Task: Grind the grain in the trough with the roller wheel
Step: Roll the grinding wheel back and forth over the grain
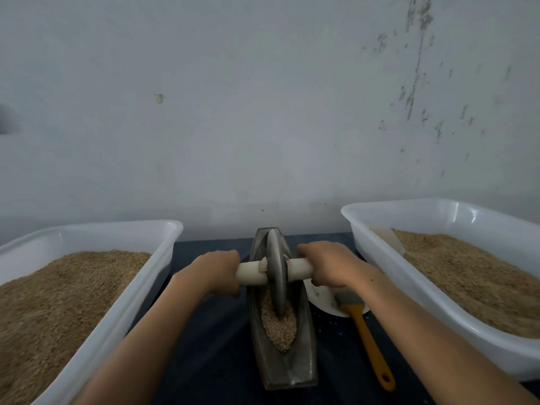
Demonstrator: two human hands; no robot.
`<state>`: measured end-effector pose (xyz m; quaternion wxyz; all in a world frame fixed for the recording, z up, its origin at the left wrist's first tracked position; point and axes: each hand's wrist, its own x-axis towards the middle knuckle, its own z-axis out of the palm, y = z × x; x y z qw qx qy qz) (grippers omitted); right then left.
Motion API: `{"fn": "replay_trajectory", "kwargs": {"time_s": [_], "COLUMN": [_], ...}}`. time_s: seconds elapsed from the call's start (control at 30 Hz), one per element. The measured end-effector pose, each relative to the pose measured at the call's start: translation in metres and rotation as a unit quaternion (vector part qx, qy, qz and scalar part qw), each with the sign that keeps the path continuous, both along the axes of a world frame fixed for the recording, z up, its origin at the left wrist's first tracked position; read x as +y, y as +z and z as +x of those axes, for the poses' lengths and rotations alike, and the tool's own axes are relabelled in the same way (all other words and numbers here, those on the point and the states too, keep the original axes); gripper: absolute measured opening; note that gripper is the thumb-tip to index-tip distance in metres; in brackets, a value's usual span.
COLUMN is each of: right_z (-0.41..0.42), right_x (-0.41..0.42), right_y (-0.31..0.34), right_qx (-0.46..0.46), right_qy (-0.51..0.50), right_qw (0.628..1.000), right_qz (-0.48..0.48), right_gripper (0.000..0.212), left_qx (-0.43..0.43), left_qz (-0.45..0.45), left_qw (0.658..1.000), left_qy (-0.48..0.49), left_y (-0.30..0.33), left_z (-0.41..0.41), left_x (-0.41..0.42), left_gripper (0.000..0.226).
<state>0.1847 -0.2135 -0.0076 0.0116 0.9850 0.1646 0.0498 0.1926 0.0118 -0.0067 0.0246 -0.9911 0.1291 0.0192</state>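
From the head view, a dark boat-shaped trough lies lengthwise on the dark cloth, between two white tubs of grain. Pale grain sits in its near half. The roller wheel stands upright in the trough, its rim in the grain. The left hand and right hand each curl their fingers round the white axle handle. A yellow-handled brush rests against a white dish.

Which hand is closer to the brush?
Right. The right hand grips the handle just above the brush, which lies right of the trough. The left hand is across the wheel.
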Motion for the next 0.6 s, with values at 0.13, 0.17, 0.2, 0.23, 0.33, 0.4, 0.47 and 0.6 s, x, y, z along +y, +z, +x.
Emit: {"fn": "replay_trajectory", "kwargs": {"time_s": [0.13,0.17,0.2,0.23,0.33,0.4,0.47,0.6], "right_z": [-0.010,-0.014,-0.019,-0.024,-0.045,-0.061,-0.076,-0.087], "right_x": [-0.010,-0.012,-0.016,-0.019,-0.029,-0.032,-0.031,-0.029], "right_y": [-0.005,-0.006,-0.006,-0.006,-0.007,-0.013,-0.020,-0.037], "right_qx": [-0.064,-0.075,-0.088,-0.102,-0.143,-0.197,-0.236,-0.170], "right_qy": [0.055,0.064,0.073,0.086,0.125,0.120,0.052,-0.109], "right_qw": [0.996,0.994,0.991,0.987,0.980,0.971,0.967,0.975], "right_qz": [0.035,0.056,0.075,0.085,0.062,0.059,0.087,0.091], "right_gripper": [0.050,0.052,0.054,0.057,0.062,0.052,0.041,0.053], "left_qx": [0.019,0.000,-0.028,-0.062,-0.146,-0.188,-0.225,-0.259], "left_qz": [-0.081,-0.094,-0.095,-0.086,-0.047,-0.044,-0.048,0.007], "left_qw": [0.996,0.994,0.993,0.992,0.984,0.979,0.972,0.965], "left_qy": [-0.039,-0.052,-0.064,-0.075,-0.088,-0.068,-0.044,-0.033], "left_y": [0.006,0.006,0.005,0.002,-0.009,-0.014,-0.016,-0.022], "left_z": [-0.005,-0.008,-0.011,-0.014,-0.022,-0.025,-0.028,-0.029], "left_x": [0.008,0.008,0.007,0.006,0.001,0.001,0.002,0.000], "left_gripper": [0.053,0.052,0.050,0.048,0.043,0.040,0.035,0.029]}}
